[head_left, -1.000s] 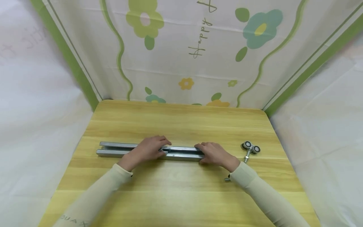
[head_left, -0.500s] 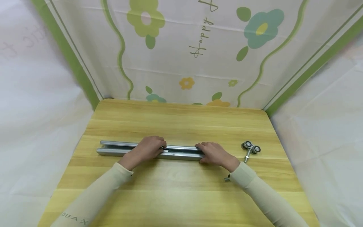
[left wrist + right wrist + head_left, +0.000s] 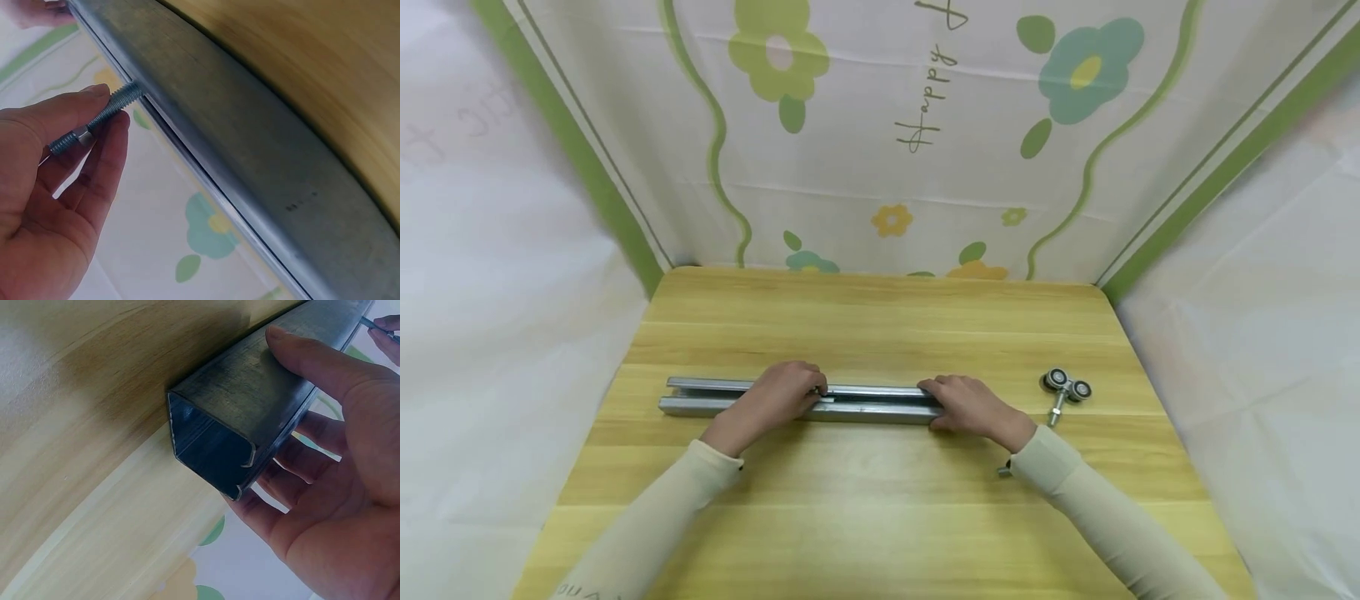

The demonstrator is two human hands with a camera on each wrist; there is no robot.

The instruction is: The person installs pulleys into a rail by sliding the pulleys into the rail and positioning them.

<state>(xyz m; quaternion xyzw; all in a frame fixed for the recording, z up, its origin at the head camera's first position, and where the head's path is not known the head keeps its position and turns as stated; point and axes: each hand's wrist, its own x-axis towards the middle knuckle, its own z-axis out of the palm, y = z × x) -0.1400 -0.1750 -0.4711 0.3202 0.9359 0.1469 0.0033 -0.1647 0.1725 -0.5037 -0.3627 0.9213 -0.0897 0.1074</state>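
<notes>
A silver metal rail with a lengthwise slot lies across the table. My left hand is over its middle. In the left wrist view, thumb and fingers pinch a threaded bolt with a nut on it, which sticks out of the slot; whatever joins it inside the rail is hidden. My right hand grips the rail's right end, thumb on one side and fingers on the other. The right wrist view shows that hollow end with its inturned lips.
A roller trolley with black wheels and a bolt stem lies on the wooden table, right of my right hand. A short metal rod end pokes out by my right sleeve. Flower-printed cloth hangs behind the table.
My left hand has moved a little left along the rail, its fingers closing around the bolt. My right hand stays at the rail's right end, and the rail looks nearly still.
</notes>
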